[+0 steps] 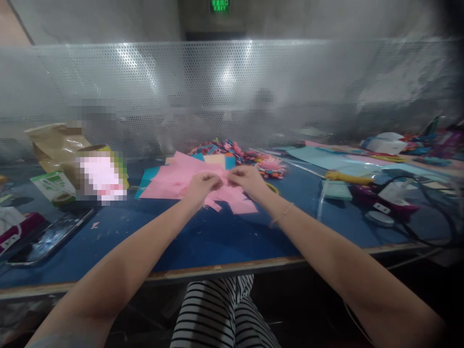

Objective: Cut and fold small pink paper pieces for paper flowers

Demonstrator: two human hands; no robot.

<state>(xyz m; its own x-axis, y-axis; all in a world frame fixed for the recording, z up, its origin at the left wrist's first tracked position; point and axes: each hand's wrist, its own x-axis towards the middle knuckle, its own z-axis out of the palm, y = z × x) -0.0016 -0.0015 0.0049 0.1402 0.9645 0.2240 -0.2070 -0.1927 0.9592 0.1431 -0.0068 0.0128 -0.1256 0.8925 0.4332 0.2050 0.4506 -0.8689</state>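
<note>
Over the pink paper sheets [170, 176], my left hand [206, 186] and my right hand [248, 180] come close together. Thumb and fingers are pinched on both sides of a small pink paper piece [224, 178], whose exact shape is blurred and partly covered by the fingers. Loose pink paper strips [243, 205] lie just below the hands. Teal sheets [145, 180] show from under the pink ones. Behind them is a heap of small colourful folded paper pieces [235, 151].
On the blue table [217, 241] a phone [50, 237], a green-white box [54, 187] and a brown bag [58, 142] stand or lie left. Right are a yellow corded tool [350, 178], a purple tissue box [384, 205] and light blue sheets [333, 162]. A perforated screen [152, 87] rises behind.
</note>
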